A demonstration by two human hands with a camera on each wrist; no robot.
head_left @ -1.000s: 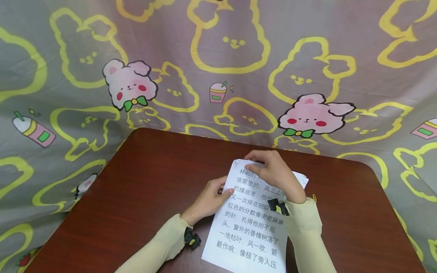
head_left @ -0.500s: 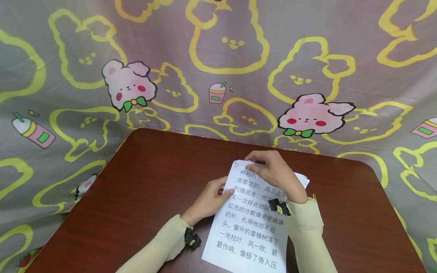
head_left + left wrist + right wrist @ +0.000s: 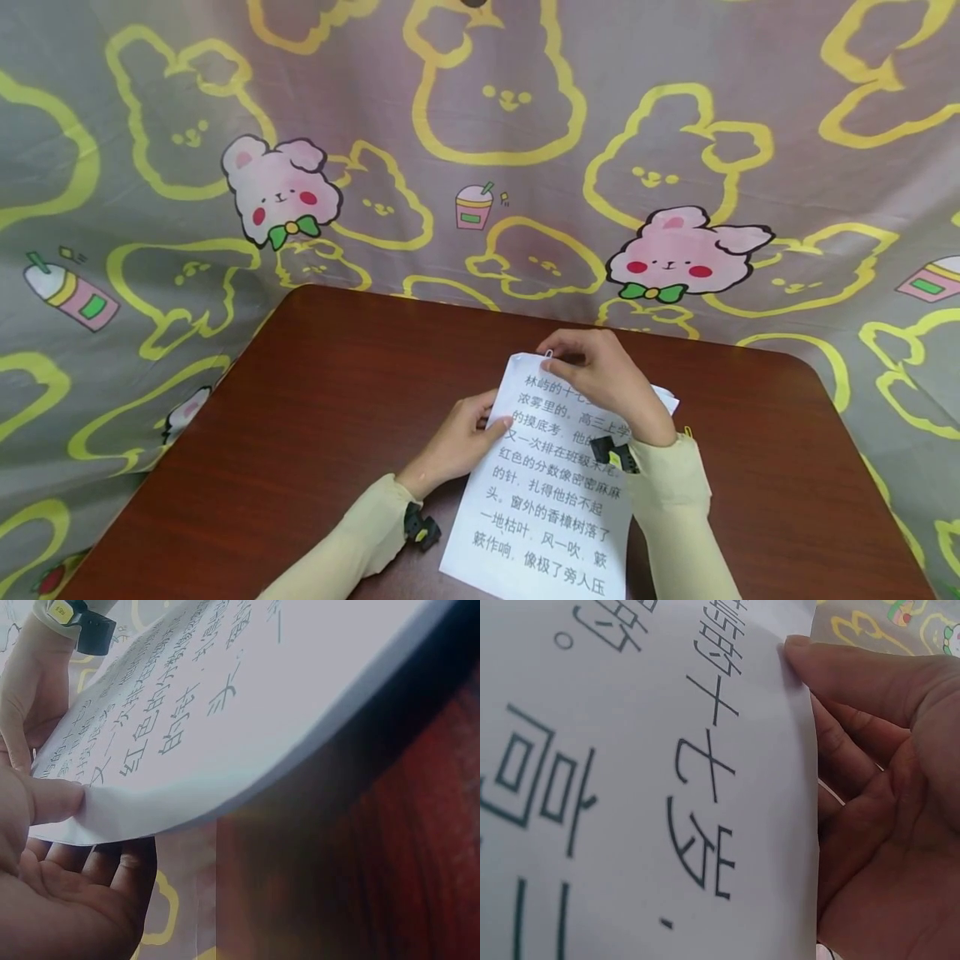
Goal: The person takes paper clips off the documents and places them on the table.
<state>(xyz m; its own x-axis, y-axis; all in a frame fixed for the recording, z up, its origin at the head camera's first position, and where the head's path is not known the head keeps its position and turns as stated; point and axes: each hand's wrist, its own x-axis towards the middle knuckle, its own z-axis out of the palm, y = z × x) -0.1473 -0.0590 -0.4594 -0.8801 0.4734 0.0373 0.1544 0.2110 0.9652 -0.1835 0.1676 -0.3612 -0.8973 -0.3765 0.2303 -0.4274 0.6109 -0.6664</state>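
Note:
White sheets of paper, printed with large Chinese text, are held tilted above the table. My left hand grips their left edge. In the left wrist view its thumb lies on the printed face and its fingers are behind. At the top edge my right hand pinches the sheets, thumb in front and the other fingers behind. A small pale wire loop, like a paper clip, shows at the top edge beside the right fingertips. Another sheet's corner sticks out past the right wrist.
The dark red-brown table extends around the paper. A small yellow loop shows next to the right sleeve. A curtain with cartoon rabbits hangs behind and at the sides of the table.
The pale wire loop at the top edge now shows more clearly beside the right fingertips. The hands and sheets have hardly shifted; the whole view has tilted slightly.

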